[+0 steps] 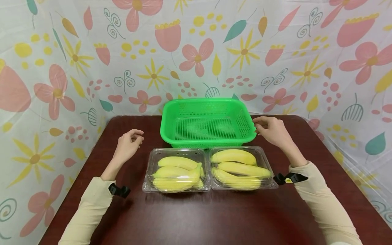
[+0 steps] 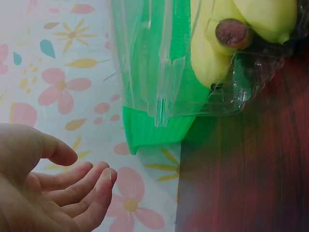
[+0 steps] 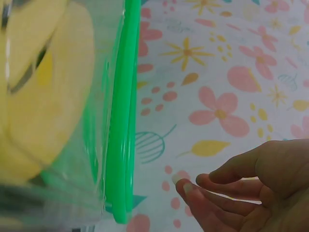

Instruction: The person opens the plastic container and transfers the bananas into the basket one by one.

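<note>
My left hand [image 1: 127, 144] is left of the green plastic basket [image 1: 166, 124], its fingers loosely curled around nothing. Beside the basket's right rim is my right hand [image 1: 272, 130], holding nothing; the right wrist view shows a gap between its fingertips and the green rim [image 3: 120, 145]. In front of the basket, two clear plastic clamshell boxes sit side by side. Several yellow bananas [image 1: 177, 173] fill the left box [image 1: 147, 185], and more bananas [image 1: 237, 166] lie in the right box [image 1: 265, 159]. Both lids are down. The basket has nothing in it.
A dark red-brown table [image 1: 190, 217] bears the basket and boxes. White floral cloth [image 1: 196, 81] hangs behind the table and along both sides. A black wrist camera [image 1: 119, 190] is strapped over my left sleeve, another [image 1: 289, 178] over my right.
</note>
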